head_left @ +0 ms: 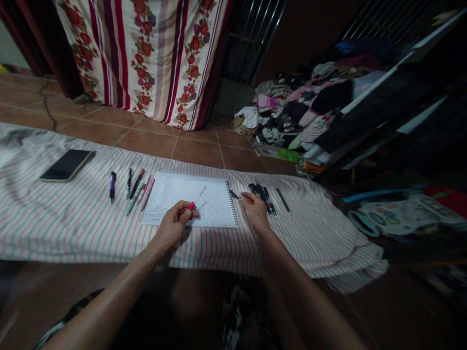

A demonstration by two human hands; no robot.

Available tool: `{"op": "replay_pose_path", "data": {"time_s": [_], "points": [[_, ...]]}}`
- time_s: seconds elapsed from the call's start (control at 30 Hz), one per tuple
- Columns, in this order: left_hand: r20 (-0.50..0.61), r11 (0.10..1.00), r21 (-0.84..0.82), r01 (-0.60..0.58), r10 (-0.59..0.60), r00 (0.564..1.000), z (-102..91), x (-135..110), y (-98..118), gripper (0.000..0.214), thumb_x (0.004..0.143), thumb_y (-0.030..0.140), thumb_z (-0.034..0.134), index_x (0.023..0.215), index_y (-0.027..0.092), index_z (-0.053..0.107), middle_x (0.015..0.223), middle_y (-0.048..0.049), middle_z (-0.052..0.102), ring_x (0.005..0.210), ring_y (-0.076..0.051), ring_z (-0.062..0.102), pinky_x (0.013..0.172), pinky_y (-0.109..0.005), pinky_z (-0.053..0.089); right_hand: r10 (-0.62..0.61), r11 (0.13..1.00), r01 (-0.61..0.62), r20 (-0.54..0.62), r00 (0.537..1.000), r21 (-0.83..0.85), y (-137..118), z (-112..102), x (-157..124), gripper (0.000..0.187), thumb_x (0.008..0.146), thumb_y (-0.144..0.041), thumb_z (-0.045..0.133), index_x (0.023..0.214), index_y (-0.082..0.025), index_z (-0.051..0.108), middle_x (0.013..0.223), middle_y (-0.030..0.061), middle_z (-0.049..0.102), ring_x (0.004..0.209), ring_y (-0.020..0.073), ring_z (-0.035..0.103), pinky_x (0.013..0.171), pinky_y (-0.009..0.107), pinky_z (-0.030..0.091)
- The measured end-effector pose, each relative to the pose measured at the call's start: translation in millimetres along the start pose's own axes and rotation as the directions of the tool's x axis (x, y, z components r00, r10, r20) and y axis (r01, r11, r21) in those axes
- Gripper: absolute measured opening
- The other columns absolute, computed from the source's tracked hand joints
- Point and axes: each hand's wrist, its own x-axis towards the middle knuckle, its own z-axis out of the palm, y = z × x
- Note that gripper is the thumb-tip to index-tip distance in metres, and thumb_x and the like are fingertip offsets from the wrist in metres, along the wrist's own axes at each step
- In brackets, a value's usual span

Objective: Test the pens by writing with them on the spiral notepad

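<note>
My left hand (175, 223) is closed round a thin pen with a red grip (196, 199), its tip resting on the open spiral notebook (215, 209). My right hand (254, 209) lies at the notebook's right edge with its fingers curled, touching a small dark piece (234, 195) by the spiral binding. Whether the fingers hold it I cannot tell. A row of dark pens (263, 196) lies just right of that hand.
Several coloured pens (135, 190) lie left of the notebook on the striped cloth (73, 214). A phone (67, 165) rests far left. A floral mattress (153, 58) leans behind. A heap of clothes (302, 112) and dark shelves (397, 102) fill the right.
</note>
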Motion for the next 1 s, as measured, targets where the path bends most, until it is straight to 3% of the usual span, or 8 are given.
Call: {"op": "replay_pose_path", "data": {"time_s": [0.1, 0.27, 0.53, 0.8, 1.0], "points": [[-0.008, 1.0, -0.015, 0.004, -0.004, 1.0, 4.1, 2.0, -1.4, 0.006, 0.075, 0.023, 0.055, 0.077, 0.017, 0.056, 0.072, -0.0022, 0.064, 0.075, -0.014, 0.057, 0.076, -0.027, 0.039, -0.042, 0.979, 0.047, 0.027, 0.999, -0.196, -1.4, 3.4, 11.5, 0.025, 0.073, -0.023, 0.051, 0.089, -0.015, 0.067, 0.09, 0.0074, 0.068, 0.082, 0.0174, 0.061, 0.08, 0.029, 0.042], [0.014, 1.0, -0.021, 0.006, -0.006, 1.0, 9.7, 4.3, -2.2, 0.008, 0.074, 0.025, 0.056, 0.076, 0.017, 0.058, 0.072, -0.0024, 0.064, 0.072, -0.013, 0.056, 0.073, -0.026, 0.039, -0.055, 0.914, 0.085, 0.087, 0.995, -0.398, -1.4, 12.4, 23.0, 0.022, 0.073, -0.019, 0.052, 0.087, -0.019, 0.069, 0.093, 0.0059, 0.068, 0.084, 0.0176, 0.061, 0.079, 0.027, 0.042], [0.038, 1.0, -0.017, 0.016, -0.015, 0.999, 16.1, 6.6, -6.1, 0.01, 0.074, 0.026, 0.056, 0.076, 0.016, 0.057, 0.069, -0.0022, 0.063, 0.071, -0.014, 0.056, 0.073, -0.026, 0.039, -0.034, 0.852, 0.099, 0.135, 0.99, -0.513, 1.7, 12.8, 26.3, 0.027, 0.075, -0.018, 0.048, 0.095, -0.019, 0.067, 0.096, 0.0084, 0.068, 0.089, 0.0207, 0.061, 0.076, 0.028, 0.041], [0.046, 1.0, 0.005, 0.026, -0.027, 0.999, 18.5, 6.9, -8.3, 0.017, 0.072, 0.033, 0.059, 0.076, 0.017, 0.056, 0.069, -0.0022, 0.063, 0.07, -0.015, 0.056, 0.073, -0.028, 0.039, 0.025, 0.913, 0.007, 0.073, 0.997, -0.408, 7.3, 15.5, 29.5, 0.029, 0.069, -0.018, 0.051, 0.093, -0.018, 0.068, 0.087, 0.0081, 0.069, 0.085, 0.0214, 0.061, 0.075, 0.029, 0.042], [0.06, 1.0, 0.012, 0.029, -0.03, 0.998, 17.7, 7.7, -10.0, 0.013, 0.074, 0.03, 0.057, 0.077, 0.017, 0.056, 0.07, -0.0028, 0.064, 0.072, -0.015, 0.057, 0.075, -0.029, 0.04, 0.101, 0.991, -0.099, 0.011, 0.995, -0.085, 14.9, 11.4, 30.5, 0.024, 0.064, -0.022, 0.054, 0.083, -0.017, 0.068, 0.076, 0.0042, 0.068, 0.077, 0.0193, 0.061, 0.071, 0.028, 0.043]]}}
